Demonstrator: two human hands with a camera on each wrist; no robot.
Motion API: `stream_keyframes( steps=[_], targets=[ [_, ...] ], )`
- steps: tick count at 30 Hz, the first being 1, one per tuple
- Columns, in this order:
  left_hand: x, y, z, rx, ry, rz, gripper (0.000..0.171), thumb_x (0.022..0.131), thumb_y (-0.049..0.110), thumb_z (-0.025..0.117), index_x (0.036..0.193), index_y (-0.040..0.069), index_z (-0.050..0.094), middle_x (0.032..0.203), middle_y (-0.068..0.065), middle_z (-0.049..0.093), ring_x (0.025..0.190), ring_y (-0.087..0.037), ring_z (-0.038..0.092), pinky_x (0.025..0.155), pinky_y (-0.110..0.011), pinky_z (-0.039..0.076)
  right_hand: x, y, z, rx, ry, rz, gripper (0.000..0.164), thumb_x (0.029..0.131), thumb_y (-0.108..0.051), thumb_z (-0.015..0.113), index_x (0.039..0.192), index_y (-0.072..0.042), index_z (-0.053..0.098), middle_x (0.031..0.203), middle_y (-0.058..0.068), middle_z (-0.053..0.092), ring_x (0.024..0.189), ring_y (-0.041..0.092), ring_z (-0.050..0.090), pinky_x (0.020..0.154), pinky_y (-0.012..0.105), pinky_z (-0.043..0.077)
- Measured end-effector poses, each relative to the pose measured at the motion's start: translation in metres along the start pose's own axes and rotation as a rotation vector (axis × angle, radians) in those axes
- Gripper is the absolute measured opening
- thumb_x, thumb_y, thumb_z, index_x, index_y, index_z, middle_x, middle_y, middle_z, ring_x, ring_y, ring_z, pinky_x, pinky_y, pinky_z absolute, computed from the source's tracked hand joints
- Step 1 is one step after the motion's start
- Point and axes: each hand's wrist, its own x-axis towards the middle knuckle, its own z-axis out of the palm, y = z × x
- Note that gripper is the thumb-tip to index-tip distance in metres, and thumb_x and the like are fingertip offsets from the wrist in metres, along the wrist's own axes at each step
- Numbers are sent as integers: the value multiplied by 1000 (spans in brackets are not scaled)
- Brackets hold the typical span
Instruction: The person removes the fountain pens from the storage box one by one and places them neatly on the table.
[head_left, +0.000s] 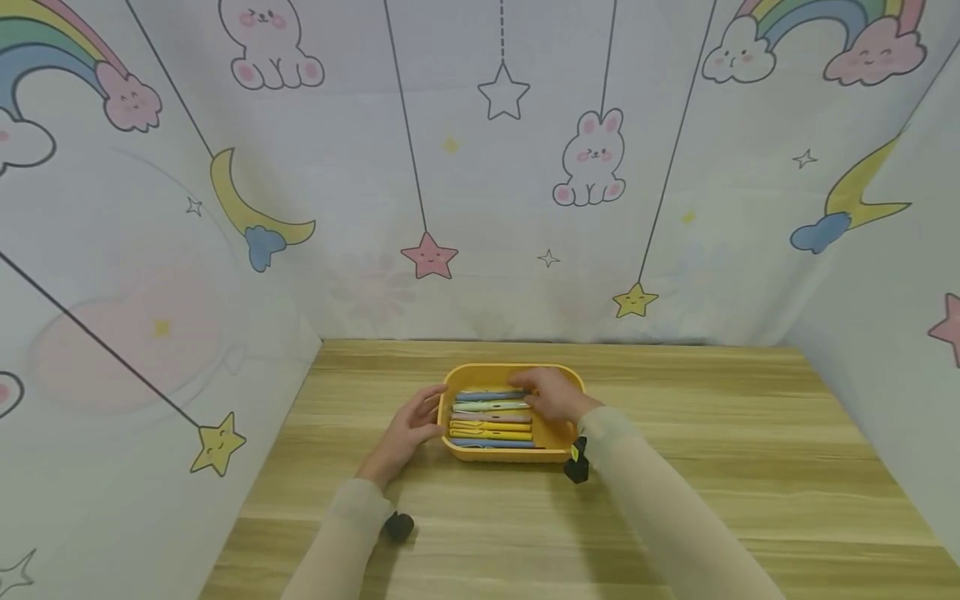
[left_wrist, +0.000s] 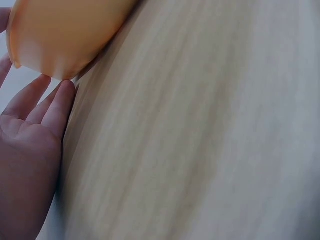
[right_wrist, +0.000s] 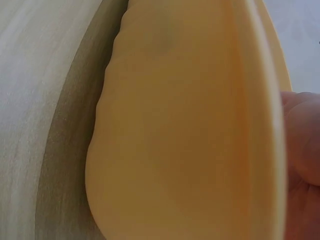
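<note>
On the wooden table stands a yellow plastic basket (head_left: 495, 456). Pens lie across it in a row: a blue pen (head_left: 480, 397) at the far side, then a pale green pen (head_left: 487, 407), a pinkish pen (head_left: 487, 417), yellow pens (head_left: 491, 435) and a blue pen (head_left: 487, 444) nearest me. My left hand (head_left: 405, 435) touches the basket's left end with spread fingers (left_wrist: 60, 102). Inside the basket's right part, my right hand (head_left: 553, 394) is at the right ends of the farther pens. Its fingertips are partly hidden, so a grip on a pen cannot be made out.
Behind the wooden table (head_left: 712, 467) hangs a white cloth wall (head_left: 510, 217) printed with rabbits, stars and moons. Similar cloth walls flank both sides. A black wrist device (head_left: 576, 461) sits at the right cuff, another dark device (head_left: 399, 527) at the left cuff.
</note>
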Motion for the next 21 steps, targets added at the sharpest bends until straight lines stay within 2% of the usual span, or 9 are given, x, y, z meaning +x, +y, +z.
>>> stream_keyframes(
  steps=[9,17,21],
  targets=[
    [-1,0,1,3,-2,9,68,96,-3,64,159,8,40,166,-24,36,150,-44,39,120,-54,35,2,1,4,-6,18,-17,46,95,16,58,138,2,65,129,18,73,117,36,70,102,49,56],
    [-1,1,1,10,9,-9,68,97,-1,65,159,11,41,166,-21,38,150,-41,40,121,-53,35,6,0,9,-53,26,52,58,88,25,52,137,-1,68,126,12,75,124,30,68,109,46,51],
    [-1,1,1,10,2,-7,68,97,-1,65,159,10,40,166,-22,36,151,-43,39,121,-55,33,8,1,11,-80,41,67,56,88,26,53,133,-3,71,128,11,75,126,28,67,110,44,51]
  ],
)
